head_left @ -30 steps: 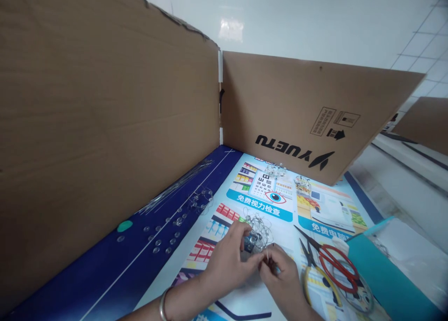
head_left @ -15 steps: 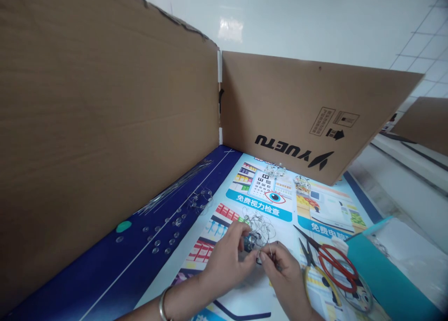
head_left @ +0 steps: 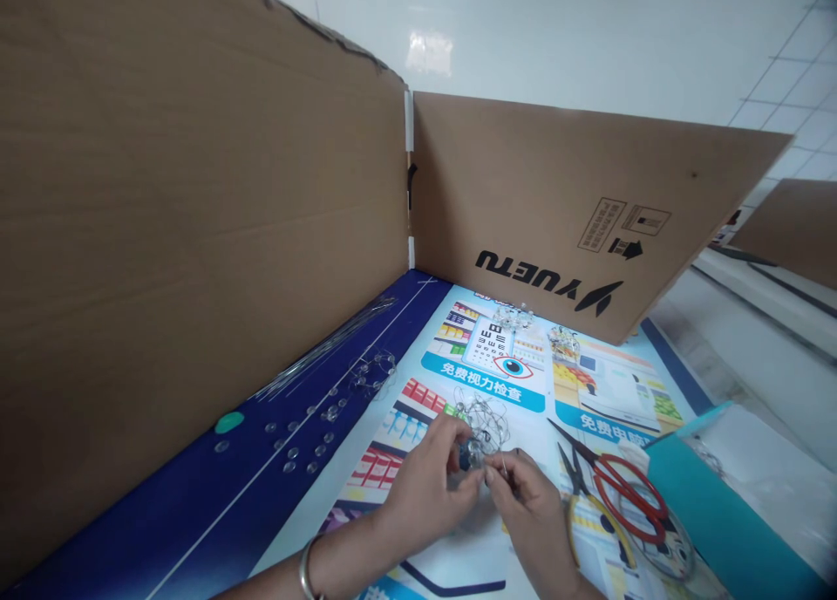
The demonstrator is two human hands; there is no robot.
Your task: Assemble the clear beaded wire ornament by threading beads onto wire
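A tangle of thin silvery wire strung with clear beads sits at the middle of the printed sheet. My left hand is curled round its near left side, fingers closed on the beaded wire. My right hand pinches a thin wire end close to the left thumb; the fingertips nearly meet. The fingers hide part of the piece. On the blue strip to the left lie several loose clear beads, a looped wire piece with beads and a bundle of straight wires.
Red-handled scissors and yellow-handled pliers lie right of my right hand, beside a teal box. Two beaded wire pieces, one clear, one yellowish, rest near the cardboard wall. A green disc lies left.
Both hands stay in nearly the same place on the beaded wire. The wire tangle above the fingers has shifted slightly. A small dark speck on the cardboard has moved right.
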